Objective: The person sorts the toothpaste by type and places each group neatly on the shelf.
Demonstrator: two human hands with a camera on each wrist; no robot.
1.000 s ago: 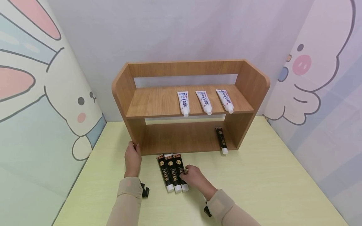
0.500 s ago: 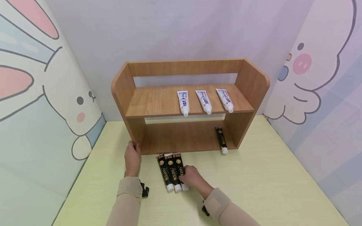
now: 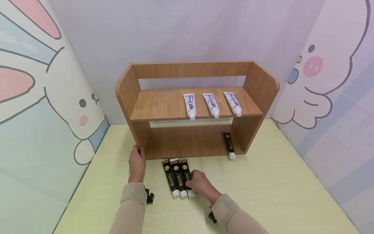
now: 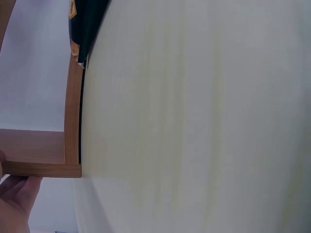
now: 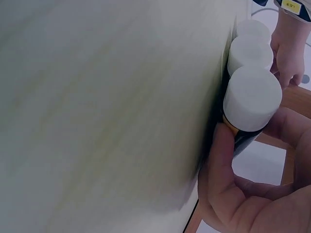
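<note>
Pastel walls (image 3: 187, 39) printed with cartoon animals (image 3: 65, 107) surround a pale green table (image 3: 292, 182), where a black tube (image 3: 184, 167), rightmost in a row of three, lies before a wooden shelf (image 3: 157, 104). A person's right hand (image 3: 200, 182) pinches it near its white cap (image 5: 252, 99), thumb and fingers curled in on opposite sides. Likely light and soft-walled, the tube would probably dent under a hard squeeze rather than break, and its smooth skin could slip; the fuller end beside the cap looks the surest hold, the flat crimped end the poorest. Two matching tubes (image 3: 179, 177) lie close alongside. At left, the left hand (image 3: 137, 164) grips the shelf's side panel near its base, thumb and fingers on either face. Three white tubes (image 3: 211, 104) rest on the upper board; another black tube (image 3: 229, 144) lies below, at right.
</note>
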